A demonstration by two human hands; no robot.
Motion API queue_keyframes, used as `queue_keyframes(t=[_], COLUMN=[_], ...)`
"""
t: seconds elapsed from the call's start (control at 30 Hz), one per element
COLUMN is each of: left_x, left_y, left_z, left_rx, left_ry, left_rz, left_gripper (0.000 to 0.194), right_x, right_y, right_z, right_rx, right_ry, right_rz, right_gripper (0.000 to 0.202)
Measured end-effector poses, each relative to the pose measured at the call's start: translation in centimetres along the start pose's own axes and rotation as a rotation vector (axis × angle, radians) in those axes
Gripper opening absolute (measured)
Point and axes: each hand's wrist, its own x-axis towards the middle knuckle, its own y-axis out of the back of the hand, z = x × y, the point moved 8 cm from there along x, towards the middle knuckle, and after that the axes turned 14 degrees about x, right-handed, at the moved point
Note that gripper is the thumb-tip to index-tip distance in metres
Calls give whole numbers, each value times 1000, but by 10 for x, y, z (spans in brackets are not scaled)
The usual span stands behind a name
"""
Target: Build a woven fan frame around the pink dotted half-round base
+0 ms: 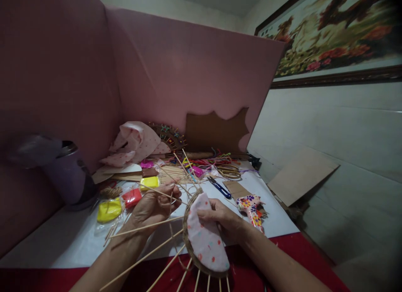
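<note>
My right hand [221, 216] grips a half-round piece covered in pale spotted fabric [209, 241], its thumb lying on the cloth. Brown twine [186, 233] runs along the curved edge of that piece. Thin wooden sticks [147, 255] fan out from the edge to the left, up and down. Close beside the upper sticks, my left hand [160, 202] has its fingers curled together, pinching a strand of twine [172, 200] that hangs down past the sticks. Part of the strand is hard to make out between the fingers.
Clay packets in yellow [109, 210] and red [132, 197] lie left. Blue snips [220, 187], gold-handled scissors [228, 171] and a flowered glue gun [251, 208] lie right. Behind are crumpled fabric [135, 143], a decorated half-round piece [171, 135] and cut cardboard [216, 130]. A purple tumbler [70, 174] stands left.
</note>
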Motion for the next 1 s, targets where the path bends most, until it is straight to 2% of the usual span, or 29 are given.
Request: queue_keyframes(t=[0.1, 0.3, 0.5, 0.8, 1.0], left_x=[-4, -3, 2, 2, 0], left_y=[-5, -9, -3, -3, -2], left_z=[3, 5, 4, 3, 0], left_rx=[7, 21, 20, 58, 104], left_ry=[-15, -38, -39, -47, -38], left_rz=[38, 8, -36, -58, -24], left_gripper=[23, 32, 22, 21, 23], right_x=[0, 0, 0, 3, 3], right_y=[0, 1, 1, 3, 1], right_z=[-1, 0, -1, -1, -15], right_rx=[-2, -8, 5, 21, 58], right_ry=[4, -1, 27, 65, 191], right_rz=[7, 7, -4, -13, -9], right_gripper=[34, 35, 36, 44, 37])
